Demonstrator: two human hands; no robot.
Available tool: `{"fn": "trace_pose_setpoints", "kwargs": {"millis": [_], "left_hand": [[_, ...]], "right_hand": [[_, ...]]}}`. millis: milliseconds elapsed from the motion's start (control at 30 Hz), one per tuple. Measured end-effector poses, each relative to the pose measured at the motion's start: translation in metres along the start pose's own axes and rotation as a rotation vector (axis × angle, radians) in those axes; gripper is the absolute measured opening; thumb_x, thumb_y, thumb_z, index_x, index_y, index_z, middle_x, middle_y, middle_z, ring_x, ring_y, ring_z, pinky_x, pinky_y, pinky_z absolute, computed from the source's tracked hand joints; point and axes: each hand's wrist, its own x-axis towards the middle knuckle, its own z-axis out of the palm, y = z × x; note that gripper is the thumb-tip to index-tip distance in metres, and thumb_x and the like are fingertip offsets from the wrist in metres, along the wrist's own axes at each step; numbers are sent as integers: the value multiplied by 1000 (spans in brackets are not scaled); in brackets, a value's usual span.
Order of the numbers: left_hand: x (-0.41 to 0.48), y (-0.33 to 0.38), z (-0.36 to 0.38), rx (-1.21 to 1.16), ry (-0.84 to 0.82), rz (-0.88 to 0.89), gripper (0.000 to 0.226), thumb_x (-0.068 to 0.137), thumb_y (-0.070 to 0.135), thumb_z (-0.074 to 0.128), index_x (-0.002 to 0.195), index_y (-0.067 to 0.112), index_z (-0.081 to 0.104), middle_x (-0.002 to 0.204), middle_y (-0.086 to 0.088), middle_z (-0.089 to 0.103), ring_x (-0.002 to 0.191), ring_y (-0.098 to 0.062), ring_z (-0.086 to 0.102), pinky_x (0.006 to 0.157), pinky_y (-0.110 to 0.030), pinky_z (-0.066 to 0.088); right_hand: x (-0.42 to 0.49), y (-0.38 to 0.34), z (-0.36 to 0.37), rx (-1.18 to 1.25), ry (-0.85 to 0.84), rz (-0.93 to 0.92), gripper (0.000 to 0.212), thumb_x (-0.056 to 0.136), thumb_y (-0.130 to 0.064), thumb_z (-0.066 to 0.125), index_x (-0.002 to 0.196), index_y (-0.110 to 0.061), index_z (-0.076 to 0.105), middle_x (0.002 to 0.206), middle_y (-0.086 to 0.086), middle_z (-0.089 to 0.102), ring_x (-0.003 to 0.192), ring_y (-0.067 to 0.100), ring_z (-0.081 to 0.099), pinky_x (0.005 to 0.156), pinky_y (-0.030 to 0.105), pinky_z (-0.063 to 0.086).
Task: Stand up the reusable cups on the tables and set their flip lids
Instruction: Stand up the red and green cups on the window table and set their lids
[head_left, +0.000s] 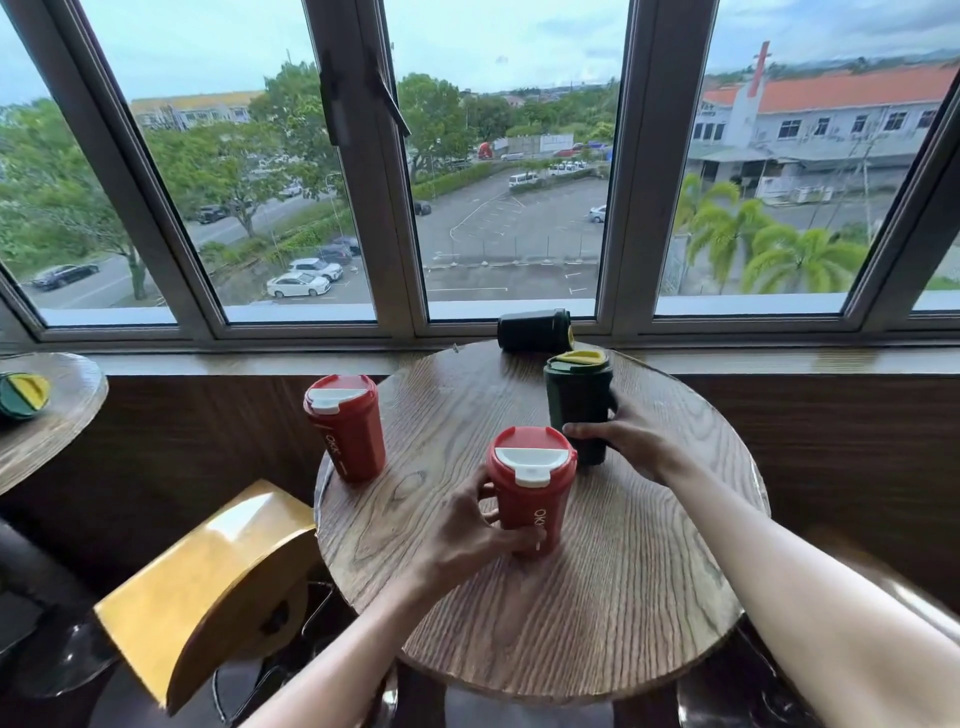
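On the round wooden table (597, 597) a red cup with a white flip lid (535, 499) stands upright near the middle, and my left hand (467, 540) wraps around its lower left side. Behind it stands a dark green cup with a yellow lid (577, 400); my right hand (628, 441) grips its lower part from the right. A second red cup (347, 428) stands upright at the table's left edge. Another dark green cup (534, 330) lies on its side at the far edge by the window, its yellow lid pointing right.
A yellow-backed chair (208, 587) stands left of the table. A second wooden table (57, 415) at far left carries a green cup with a yellow lid (23, 395) lying on its side. The window sill (260, 361) runs along behind both tables.
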Motion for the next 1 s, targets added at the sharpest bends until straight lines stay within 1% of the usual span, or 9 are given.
{"fn": "trace_pose_setpoints", "kwargs": {"millis": [100, 167, 300, 433, 567, 667, 733, 833, 1000], "left_hand": [[-1, 0, 1, -25, 0, 13, 67, 62, 1, 90, 112, 31, 57, 109, 2, 68, 104, -4, 65, 85, -18, 54], [0, -3, 2, -41, 1, 13, 67, 62, 2, 90, 113, 32, 57, 111, 0, 68, 105, -5, 66, 85, -19, 53], [-1, -4, 4, -42, 11, 10, 69, 59, 14, 92, 114, 37, 57, 113, 1, 69, 108, -7, 65, 91, -24, 54], [1, -3, 8, -55, -3, 16, 68, 61, 7, 90, 113, 34, 57, 112, 0, 69, 105, -2, 65, 85, -19, 53], [7, 3, 20, -67, -23, 26, 69, 54, 26, 91, 114, 31, 59, 120, -6, 63, 110, -6, 63, 86, -18, 53], [14, 3, 29, -58, -12, 31, 74, 50, 32, 89, 117, 20, 62, 123, -10, 59, 113, -9, 62, 84, -18, 53], [17, 2, 34, -60, -8, 38, 73, 51, 31, 89, 117, 18, 62, 122, -7, 58, 112, -6, 61, 84, -19, 53], [22, 1, 38, -90, 9, 35, 65, 52, 27, 90, 111, 29, 62, 117, 0, 55, 115, -7, 60, 87, -21, 54], [27, -1, 43, -100, 26, 21, 76, 55, 26, 91, 122, 19, 54, 122, -2, 59, 116, -6, 59, 96, -26, 53]], "right_hand": [[-2, 6, 2, 26, -56, -11, 100, 50, -23, 92, 137, -20, 43, 131, 6, 60, 120, 24, 58, 105, 42, 45], [-5, 7, 1, -10, -95, -10, 103, 52, -22, 90, 141, -20, 38, 132, 4, 58, 121, 21, 56, 105, 38, 41], [-5, 13, -2, -82, -126, 4, 94, 64, -8, 84, 142, -18, 32, 135, 5, 54, 123, 20, 52, 102, 36, 43], [-6, 13, -8, -95, -82, 1, 75, 73, 3, 77, 131, -19, 35, 120, 6, 56, 110, 20, 58, 82, 29, 52], [-4, 10, -11, -148, -75, -25, 67, 78, 7, 72, 132, -14, 38, 115, 2, 51, 105, 21, 58, 81, 31, 55], [0, 6, -14, -160, -100, -26, 61, 80, 10, 67, 129, -17, 42, 120, 5, 50, 103, 18, 59, 75, 26, 57], [4, 4, -17, -181, -128, -25, 61, 81, 10, 66, 131, -16, 44, 127, 13, 51, 113, 28, 58, 78, 29, 58], [12, 1, -22, -174, -168, 5, 63, 80, 15, 64, 134, -12, 44, 132, 22, 52, 121, 38, 55, 84, 35, 57], [18, -4, -27, -167, -245, 24, 65, 82, 18, 60, 134, -17, 43, 130, 16, 52, 107, 25, 61, 83, 30, 58]]}}
